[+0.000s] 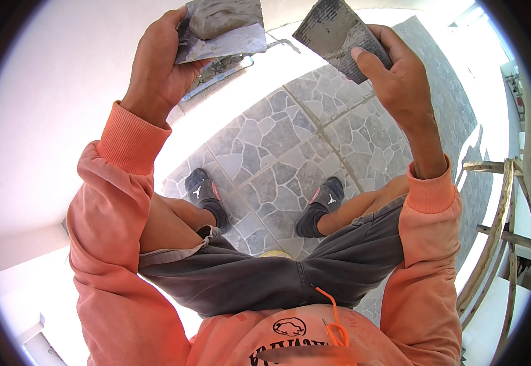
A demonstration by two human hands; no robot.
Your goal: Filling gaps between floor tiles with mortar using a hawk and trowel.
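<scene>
My left hand grips a flat, square grey plate by its left side. A smooth mound of wet grey mortar sits on that plate, cut off by the top of the view. To the right, my right hand pinches a thin grey slab, thumb on its face and fingers behind. The slab has a fine ridged pattern along its edges and a grey smear across the middle; I cannot tell whether it is a tile or a spreading tool. The two pieces are held up, apart from each other.
Beyond my left hand lies a shallow tray with a bluish edge, and near it a thin bent tool. Stone-patterned tiles cover the floor under my feet. A white wall rises at left; a wooden frame stands at right.
</scene>
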